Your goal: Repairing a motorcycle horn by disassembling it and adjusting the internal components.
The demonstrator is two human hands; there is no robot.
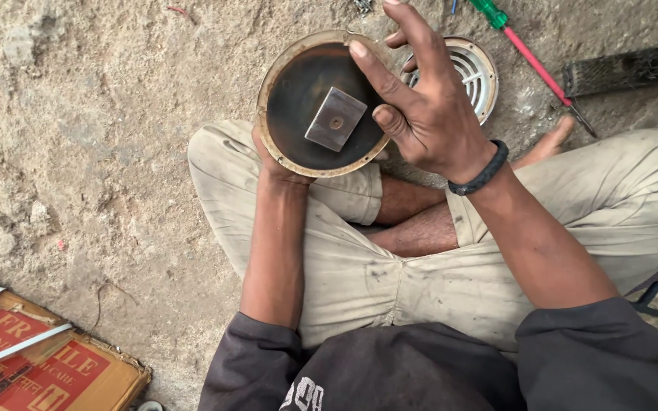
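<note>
Dark sleeves frame crossed legs in pale trousers (390, 281). Beyond the knees, the left hand (272, 164) cups a round dark metal plate (298, 87) from beneath, fingers curled under its rim. The right hand (420, 99) pinches the plate's far-right edge, thumb on its face beside a square metal block (335, 118). Tilted like this, the plate might slip onto the rough ground. Behind it lie a slotted round grille (477, 72), a green-handled screwdriver (527, 53) and a wire brush (620, 70). Near left sits an orange cardboard box (78, 373) with a red label and white strapping.
</note>
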